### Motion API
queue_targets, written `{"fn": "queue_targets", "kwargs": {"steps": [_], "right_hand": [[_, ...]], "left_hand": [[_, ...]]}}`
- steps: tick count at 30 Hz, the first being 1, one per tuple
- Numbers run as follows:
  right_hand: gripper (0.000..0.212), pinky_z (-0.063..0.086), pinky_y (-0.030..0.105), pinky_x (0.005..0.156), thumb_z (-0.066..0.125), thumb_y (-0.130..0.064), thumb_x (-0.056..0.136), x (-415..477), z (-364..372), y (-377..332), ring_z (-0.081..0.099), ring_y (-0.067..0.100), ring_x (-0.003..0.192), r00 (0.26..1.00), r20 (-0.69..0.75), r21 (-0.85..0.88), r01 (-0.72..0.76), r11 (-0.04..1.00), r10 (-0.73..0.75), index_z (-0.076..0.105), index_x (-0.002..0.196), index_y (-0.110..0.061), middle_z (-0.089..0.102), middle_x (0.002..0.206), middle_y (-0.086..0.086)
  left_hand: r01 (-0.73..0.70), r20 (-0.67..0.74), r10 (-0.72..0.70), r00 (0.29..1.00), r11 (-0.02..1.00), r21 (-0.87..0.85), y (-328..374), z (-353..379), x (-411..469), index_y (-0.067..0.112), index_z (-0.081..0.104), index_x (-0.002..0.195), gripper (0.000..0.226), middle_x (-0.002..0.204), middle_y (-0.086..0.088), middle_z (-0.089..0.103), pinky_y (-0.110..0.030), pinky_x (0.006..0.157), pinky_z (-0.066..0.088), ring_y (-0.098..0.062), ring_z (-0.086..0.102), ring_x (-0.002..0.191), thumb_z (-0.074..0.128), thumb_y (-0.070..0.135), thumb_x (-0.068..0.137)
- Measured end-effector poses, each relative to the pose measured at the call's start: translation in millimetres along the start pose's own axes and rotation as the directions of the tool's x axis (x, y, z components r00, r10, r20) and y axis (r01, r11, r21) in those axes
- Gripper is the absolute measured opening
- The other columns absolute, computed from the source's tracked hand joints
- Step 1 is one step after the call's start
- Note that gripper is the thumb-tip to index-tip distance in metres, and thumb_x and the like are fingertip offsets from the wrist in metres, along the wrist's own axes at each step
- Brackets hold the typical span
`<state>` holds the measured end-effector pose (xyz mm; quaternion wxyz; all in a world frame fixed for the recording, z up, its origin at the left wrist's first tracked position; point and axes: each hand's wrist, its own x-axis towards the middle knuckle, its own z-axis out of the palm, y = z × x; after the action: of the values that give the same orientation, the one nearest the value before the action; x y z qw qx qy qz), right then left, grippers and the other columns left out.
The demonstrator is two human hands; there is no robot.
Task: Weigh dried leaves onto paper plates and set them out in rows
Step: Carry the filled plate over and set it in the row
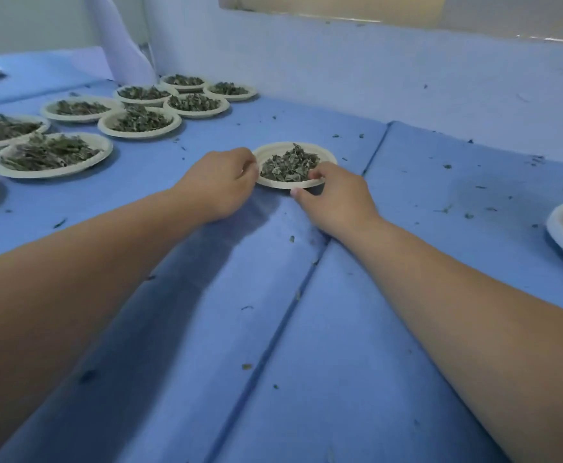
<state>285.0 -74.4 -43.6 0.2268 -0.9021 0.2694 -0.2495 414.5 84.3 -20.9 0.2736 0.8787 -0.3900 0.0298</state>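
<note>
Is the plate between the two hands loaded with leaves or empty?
Loaded. The paper plate carries a heap of dried leaves; the left hand and right hand grip its rim.

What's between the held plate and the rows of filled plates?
Head view: only bare blue cover with a few leaf crumbs lies between the held plate and the rows.

The plate (293, 146) looks to be made of off-white matt paper, pressed smooth, same stuff as the other plates (104, 145) on the left. The leaves (288, 165) are seen dry, crinkled and dull. The tabletop (407, 295) is covered in matt blue sheeting, smooth-ish, creased at the seams and dusted with leaf crumbs (292, 238).
</note>
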Motion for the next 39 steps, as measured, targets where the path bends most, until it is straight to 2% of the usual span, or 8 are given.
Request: {"fn": "queue_targets", "kwargs": {"steps": [4,8,13,18,25,28,32,39], "right_hand": [[0.038,0.045,0.033,0.083,0.066,-0.053,0.088,67.0,31.7,-7.3,0.058,0.027,0.115,1.000,0.019,-0.057,-0.019,0.998,0.020,0.063,0.115,-0.027,0.067,0.118,0.001],[0.030,0.048,0.036,0.087,0.060,-0.056,0.089,132.5,67.1,-14.8,0.058,0.030,0.112,0.996,0.077,-0.108,-0.025,0.994,0.034,0.052,0.102,-0.031,0.066,0.117,0.002],[0.045,0.046,0.038,0.102,0.057,-0.056,0.089,205.1,99.1,-26.1,0.055,0.028,0.125,0.991,0.056,-0.107,-0.114,0.988,0.120,0.057,0.126,-0.029,0.062,0.133,0.000],[0.047,0.044,0.045,0.107,0.052,-0.049,0.090,251.0,124.3,-37.9,0.053,0.031,0.127,0.985,0.050,-0.111,-0.157,0.981,0.163,0.053,0.132,-0.026,0.058,0.136,0.004],[0.048,0.046,0.036,0.102,0.056,-0.033,0.086,285.0,133.6,-41.7,0.055,0.033,0.125,0.961,0.010,-0.066,-0.275,0.959,0.276,0.054,0.132,-0.021,0.059,0.135,0.008],[0.048,0.045,0.032,0.091,0.056,-0.029,0.087,293.2,134.3,-34.8,0.056,0.031,0.122,0.948,-0.031,-0.050,-0.319,0.946,0.318,0.053,0.133,-0.019,0.060,0.132,0.007],[0.053,0.046,0.037,0.102,0.053,-0.028,0.089,295.8,135.3,-33.6,0.052,0.032,0.127,0.941,-0.057,-0.069,-0.336,0.939,0.333,0.044,0.141,-0.019,0.054,0.140,0.010],[0.040,0.040,0.035,0.080,0.051,-0.021,0.090,285.8,142.7,-42.2,0.054,0.034,0.120,0.987,-0.141,-0.284,-0.115,0.952,0.077,0.049,0.130,-0.014,0.052,0.132,0.011]], "left_hand": [[-0.033,-0.035,0.036,0.999,0.997,0.063,-25.2,1.6,41.9,0.022,0.056,0.138,0.040,0.111,-0.015,0.068,-0.038,0.080,0.048,-0.037,0.062,0.100,0.047,0.018,0.099],[0.039,-0.116,-0.063,0.991,0.980,-0.196,-52.9,14.3,67.4,0.021,0.058,0.136,0.043,0.142,-0.002,0.062,-0.031,0.097,0.046,-0.025,0.068,0.110,0.053,0.014,0.094],[0.211,-0.012,-0.330,0.944,0.632,-0.746,-68.0,19.7,87.4,0.023,0.059,0.120,0.033,0.142,-0.001,0.052,-0.028,0.052,0.057,-0.017,0.076,0.064,0.052,0.011,0.089],[0.195,0.008,-0.287,0.958,0.630,-0.751,-64.9,21.0,86.7,0.028,0.062,0.099,0.028,0.120,0.001,0.061,-0.030,0.054,0.059,-0.015,0.075,0.063,0.050,0.024,0.074],[0.209,0.035,-0.272,0.962,0.642,-0.738,-65.9,19.4,84.9,0.022,0.065,0.102,0.038,0.101,0.002,0.068,-0.037,0.055,0.063,-0.013,0.074,0.061,0.048,0.025,0.068],[0.207,0.037,-0.257,0.966,0.676,-0.707,-64.5,18.8,81.3,0.026,0.066,0.099,0.038,0.101,0.004,0.070,-0.044,0.067,0.065,-0.012,0.075,0.063,0.046,0.026,0.066],[0.218,0.044,-0.256,0.966,0.708,-0.671,-63.6,17.0,79.9,0.028,0.067,0.098,0.039,0.104,0.005,0.071,-0.047,0.076,0.064,-0.014,0.076,0.073,0.047,0.027,0.065],[0.224,0.055,-0.242,0.969,0.759,-0.611,-59.6,15.7,78.2,0.033,0.066,0.095,0.037,0.108,0.008,0.072,-0.047,0.089,0.060,-0.019,0.073,0.097,0.045,0.030,0.065]]}}
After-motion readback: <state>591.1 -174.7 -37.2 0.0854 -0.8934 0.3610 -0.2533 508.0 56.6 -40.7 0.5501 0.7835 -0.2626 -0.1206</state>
